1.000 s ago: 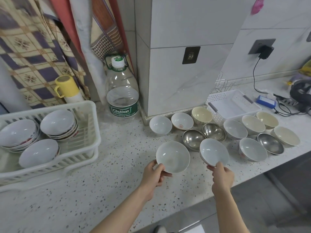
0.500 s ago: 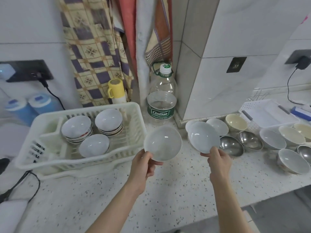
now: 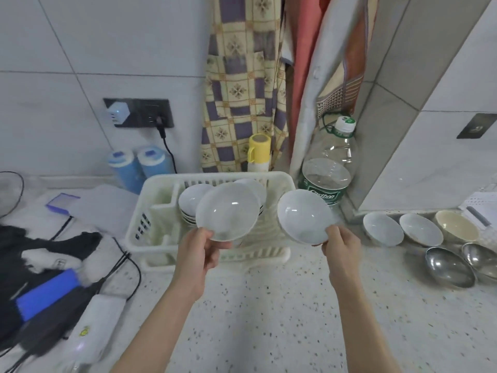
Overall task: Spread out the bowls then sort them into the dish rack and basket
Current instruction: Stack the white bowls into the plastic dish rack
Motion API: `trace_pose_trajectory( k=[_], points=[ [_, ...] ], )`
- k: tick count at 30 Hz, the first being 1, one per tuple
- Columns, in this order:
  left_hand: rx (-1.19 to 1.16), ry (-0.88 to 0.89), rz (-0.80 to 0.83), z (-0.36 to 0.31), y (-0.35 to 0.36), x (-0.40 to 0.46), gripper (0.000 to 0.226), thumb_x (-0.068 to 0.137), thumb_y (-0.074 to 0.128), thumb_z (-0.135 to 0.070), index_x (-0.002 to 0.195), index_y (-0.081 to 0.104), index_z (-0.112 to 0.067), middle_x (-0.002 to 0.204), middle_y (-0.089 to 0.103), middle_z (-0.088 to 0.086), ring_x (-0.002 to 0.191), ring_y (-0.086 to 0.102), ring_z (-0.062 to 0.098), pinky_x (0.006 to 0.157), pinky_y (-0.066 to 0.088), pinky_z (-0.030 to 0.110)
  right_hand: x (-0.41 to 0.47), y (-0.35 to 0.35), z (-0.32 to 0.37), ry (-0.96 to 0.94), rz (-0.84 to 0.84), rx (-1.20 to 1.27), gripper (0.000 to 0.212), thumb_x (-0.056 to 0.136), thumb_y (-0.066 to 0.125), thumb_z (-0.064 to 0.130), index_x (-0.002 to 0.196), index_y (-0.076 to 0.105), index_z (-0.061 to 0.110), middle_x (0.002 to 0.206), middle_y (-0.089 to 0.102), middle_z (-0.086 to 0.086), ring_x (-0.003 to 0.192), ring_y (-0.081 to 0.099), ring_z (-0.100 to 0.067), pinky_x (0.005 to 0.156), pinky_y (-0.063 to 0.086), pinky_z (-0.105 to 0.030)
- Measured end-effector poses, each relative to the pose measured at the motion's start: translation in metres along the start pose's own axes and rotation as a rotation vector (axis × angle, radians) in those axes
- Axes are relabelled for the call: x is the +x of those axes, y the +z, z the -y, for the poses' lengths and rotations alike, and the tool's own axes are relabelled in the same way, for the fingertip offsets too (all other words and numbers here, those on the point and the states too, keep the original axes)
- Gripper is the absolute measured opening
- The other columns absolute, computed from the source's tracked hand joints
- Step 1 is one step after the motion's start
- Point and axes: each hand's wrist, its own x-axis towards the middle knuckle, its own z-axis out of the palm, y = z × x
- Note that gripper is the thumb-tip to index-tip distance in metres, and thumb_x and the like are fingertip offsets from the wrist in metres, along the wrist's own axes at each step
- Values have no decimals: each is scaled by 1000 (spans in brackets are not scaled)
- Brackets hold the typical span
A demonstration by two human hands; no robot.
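Here the left hand (image 3: 197,255) pinches the near rim of a white bowl (image 3: 227,211), thumb on the inside edge and fingers curled beneath, while the right hand (image 3: 340,247) grips a second white bowl (image 3: 304,215) the same way at its lower right rim. Both bowls are round, smooth and glossy, with small highlights on the glaze. Each is tilted so that its hollow faces the camera, held up off the counter. The left bowl hangs over the white dish rack (image 3: 158,195), partly covering the stacked bowls (image 3: 192,203) already inside it; the right bowl is above the rack's right end, apart from the left one.

The rack is a pale plastic tub with slotted walls and rounded corners, its long side running left to right on the speckled counter (image 3: 269,319). To the right along the counter stand two more white bowls (image 3: 382,228), a cream bowl (image 3: 455,228) and two shiny steel bowls (image 3: 449,267), all upright with mouths up. Behind the rack are a clear water bottle (image 3: 329,162), a yellow mug (image 3: 259,148) and a patterned cloth (image 3: 239,84) hanging on the wall.
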Motion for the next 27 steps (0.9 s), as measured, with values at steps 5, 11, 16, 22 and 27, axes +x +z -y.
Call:
trace_pose_trajectory(
  k=[5, 11, 16, 22, 27],
  points=[
    [114, 93, -134, -17, -45, 13, 26, 87, 47, -11, 111, 57, -10, 78, 76, 16, 45, 41, 11, 43, 29, 25, -5, 51, -2, -59, 167, -110, 28, 83, 46, 11, 56, 53, 14, 42, 49, 11, 44, 40, -3, 43, 30, -18],
    [212, 176, -252, -22, -65, 36, 25, 91, 49, -11, 115, 52, -17, 80, 77, 5, 53, 64, 3, 51, 46, 17, 0, 89, -8, -50, 289, -262, 20, 90, 46, 12, 77, 60, 7, 51, 54, 9, 53, 48, -10, 52, 38, -26],
    [298, 187, -288, -16, -67, 55, 26, 92, 45, -16, 117, 53, -15, 82, 75, 6, 52, 63, 3, 61, 43, 25, 5, 116, -13, -55, 322, -364, 22, 92, 44, 17, 73, 55, 14, 59, 54, 5, 59, 51, -15, 55, 37, -29],
    [388, 209, -388, -4, -59, 66, 28, 81, 39, -36, 100, 57, -27, 80, 73, 1, 63, 68, 8, 65, 47, 32, 7, 132, -24, -83, 285, -671, 25, 91, 39, 29, 73, 53, 18, 63, 60, 6, 67, 58, -19, 54, 34, -28],
    [499, 170, -499, 0, -52, 74, 19, 80, 33, -38, 79, 51, -32, 61, 71, -6, 68, 67, 12, 62, 41, 29, 10, 133, -25, -54, 333, -735, 25, 89, 38, 31, 74, 56, 21, 62, 66, 12, 66, 62, -14, 52, 35, -25]
  ],
)
